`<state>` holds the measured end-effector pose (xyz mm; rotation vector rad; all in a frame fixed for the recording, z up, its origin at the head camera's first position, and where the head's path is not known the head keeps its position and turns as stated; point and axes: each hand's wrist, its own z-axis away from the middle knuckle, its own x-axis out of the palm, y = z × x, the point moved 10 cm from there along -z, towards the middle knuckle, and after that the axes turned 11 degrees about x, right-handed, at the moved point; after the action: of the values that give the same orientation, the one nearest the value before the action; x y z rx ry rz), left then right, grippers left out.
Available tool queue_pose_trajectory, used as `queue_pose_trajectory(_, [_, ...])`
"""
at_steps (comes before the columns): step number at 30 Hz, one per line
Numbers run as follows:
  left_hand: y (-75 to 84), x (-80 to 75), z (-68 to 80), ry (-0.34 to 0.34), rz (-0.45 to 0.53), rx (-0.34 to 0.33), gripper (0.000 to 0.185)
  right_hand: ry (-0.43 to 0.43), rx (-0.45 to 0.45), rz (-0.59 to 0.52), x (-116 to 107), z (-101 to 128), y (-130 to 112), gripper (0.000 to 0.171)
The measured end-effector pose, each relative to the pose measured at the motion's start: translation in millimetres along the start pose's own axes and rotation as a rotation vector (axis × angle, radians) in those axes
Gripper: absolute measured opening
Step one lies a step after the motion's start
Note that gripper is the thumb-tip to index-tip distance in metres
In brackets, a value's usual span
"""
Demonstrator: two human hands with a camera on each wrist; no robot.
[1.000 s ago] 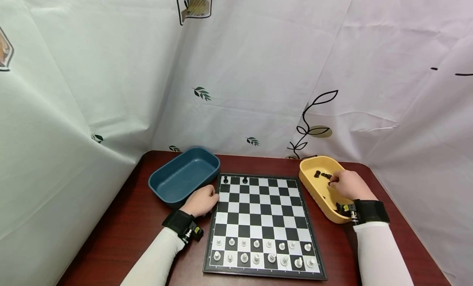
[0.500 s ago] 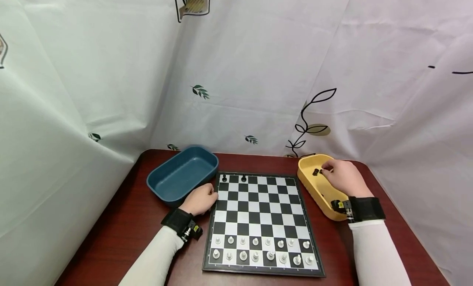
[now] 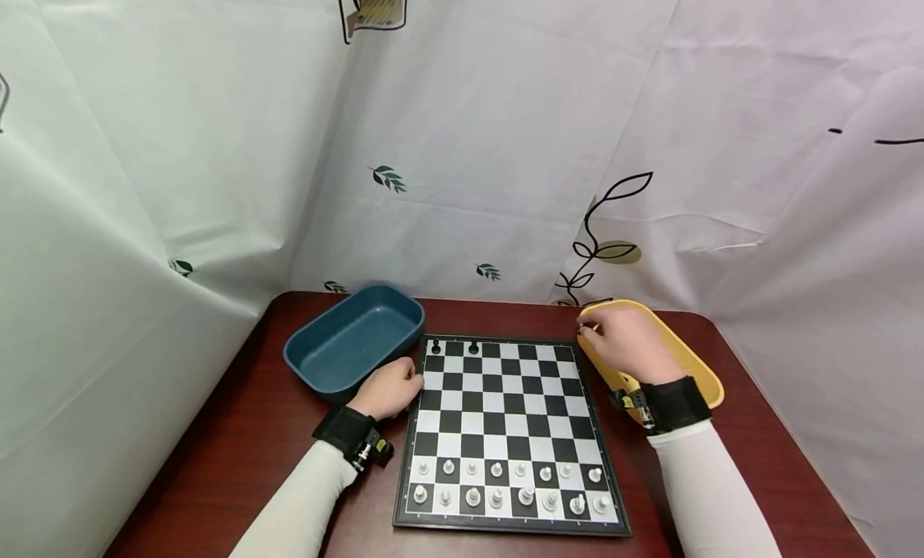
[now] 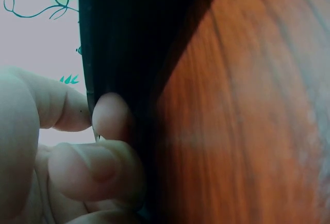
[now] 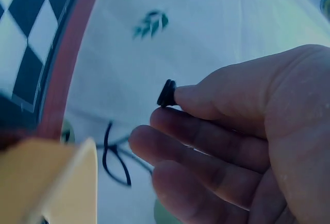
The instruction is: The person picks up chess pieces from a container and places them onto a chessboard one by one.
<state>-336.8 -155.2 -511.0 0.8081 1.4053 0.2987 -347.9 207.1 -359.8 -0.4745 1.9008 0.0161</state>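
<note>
My right hand [image 3: 630, 345] is over the left rim of the yellow tray [image 3: 682, 348]. Between its thumb and index finger it pinches a small black chess piece [image 5: 166, 94]; its exact kind is hard to tell. At the left side of the chessboard [image 3: 498, 402], my left hand [image 3: 386, 390] grips the board's edge, with fingertips on both faces of it in the left wrist view. Two black chess pieces stand on the board's far row, one in the corner [image 3: 436, 347] and one a little to the right [image 3: 473, 347]. White chess pieces [image 3: 525, 496] fill the two near rows.
A blue tray [image 3: 354, 341] sits at the back left, beside the board and the left hand. The dark red table [image 3: 238, 430] ends at a patterned white cloth [image 3: 433, 221] hanging behind. My right hand and wrist hide much of the yellow tray's inside.
My right hand has come up from inside the yellow tray and moved left towards the board, carrying the black chess piece. The left hand has stayed on the board's edge.
</note>
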Motion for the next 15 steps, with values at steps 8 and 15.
queue_pose_trajectory(8, [1.8, -2.0, -0.9, 0.004, -0.003, 0.003, 0.025, -0.038, -0.08, -0.005, 18, -8, -48, 0.015])
queue_pose_trajectory(15, [2.5, -2.6, -0.6, -0.006, 0.006, -0.004, 0.025, -0.07, -0.204, 0.01, 35, -11, -93, 0.013])
